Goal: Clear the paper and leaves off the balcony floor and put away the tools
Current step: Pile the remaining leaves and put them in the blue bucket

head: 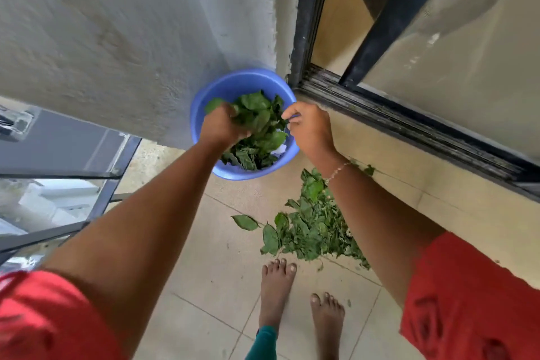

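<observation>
The left hand (pixel 222 126) is clutching leaves (pixel 260 117) inside the bowl (pixel 228 85) by the wall. The right hand (pixel 310 127) is pinching its rim. A pile (pixel 309 231) is lying on the tiles (pixel 216 278) just behind the bowl.

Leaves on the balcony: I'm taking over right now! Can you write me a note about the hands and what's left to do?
Left hand: inside the blue basin, gripping the leaves in the basin.
Right hand: holding the basin's rim.
Done: many leaves and a scrap of white paper are in the basin.
Left: the leaf pile on the floor tiles needs scooping up. No tools are in view.
</observation>
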### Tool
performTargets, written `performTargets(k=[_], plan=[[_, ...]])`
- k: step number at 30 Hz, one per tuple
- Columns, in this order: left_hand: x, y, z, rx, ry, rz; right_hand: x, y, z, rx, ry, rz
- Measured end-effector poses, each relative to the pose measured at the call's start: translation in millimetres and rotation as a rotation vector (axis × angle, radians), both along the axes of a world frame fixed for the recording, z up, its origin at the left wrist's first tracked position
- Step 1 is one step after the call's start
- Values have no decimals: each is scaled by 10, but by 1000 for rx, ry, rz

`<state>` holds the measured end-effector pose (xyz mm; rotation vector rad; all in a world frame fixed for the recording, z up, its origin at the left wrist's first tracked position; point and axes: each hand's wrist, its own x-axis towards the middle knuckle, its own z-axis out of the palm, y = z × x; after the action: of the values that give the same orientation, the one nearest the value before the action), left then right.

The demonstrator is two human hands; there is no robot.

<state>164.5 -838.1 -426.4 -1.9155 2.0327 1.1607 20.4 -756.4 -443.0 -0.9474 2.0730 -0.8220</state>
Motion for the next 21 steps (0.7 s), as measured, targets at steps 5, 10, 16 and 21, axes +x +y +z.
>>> performTargets(k=[5,10,16,21], plan=[[-98,555,-79,-460,-109,-254,-447,752,-150,-20,78,-132],[-400,1486,-632,-401,302,-684,-1043,1730,-926,273,137,-183],[-834,1868,-1809,119,-175,-675,-1393,2084,-1858,667,95,177],[-1199,1864,-2423,67,-307,-692,-1377,2082,-2315,725,184,203]])
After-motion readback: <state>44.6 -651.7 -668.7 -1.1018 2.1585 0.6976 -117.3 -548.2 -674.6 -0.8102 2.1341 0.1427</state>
